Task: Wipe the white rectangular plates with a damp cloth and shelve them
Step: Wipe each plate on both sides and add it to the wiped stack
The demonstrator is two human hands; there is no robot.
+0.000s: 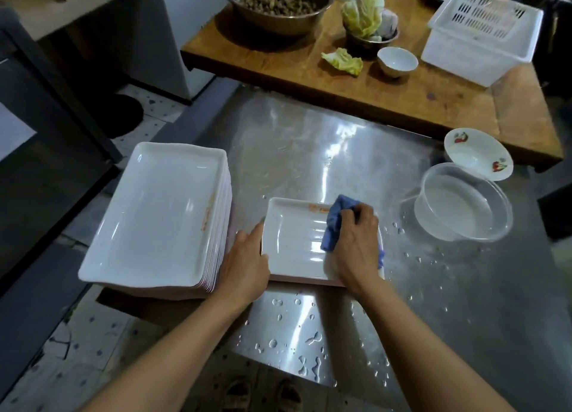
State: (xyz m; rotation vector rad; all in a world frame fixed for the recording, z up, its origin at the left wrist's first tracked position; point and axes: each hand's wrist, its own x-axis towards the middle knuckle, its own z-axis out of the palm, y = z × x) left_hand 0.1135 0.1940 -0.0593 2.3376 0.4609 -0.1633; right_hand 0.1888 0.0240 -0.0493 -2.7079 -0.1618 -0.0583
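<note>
A white rectangular plate (291, 241) lies on the wet steel table (448, 288) in front of me, with an orange smear near its far rim. My right hand (356, 244) grips a blue cloth (335, 218) and presses it onto the plate's right half. My left hand (246, 263) holds the plate's left edge, thumb over the rim. To the left stands a tall stack of white rectangular plates (161, 213); the top one has an orange streak along its right side.
A clear plastic bowl of water (464, 207) sits right of the plate, a small floral dish (478, 154) behind it. The wooden table (340, 80) beyond carries a metal bowl of food, cabbage, a small white bowl and a white plastic basket (479, 34). Water drops dot the steel.
</note>
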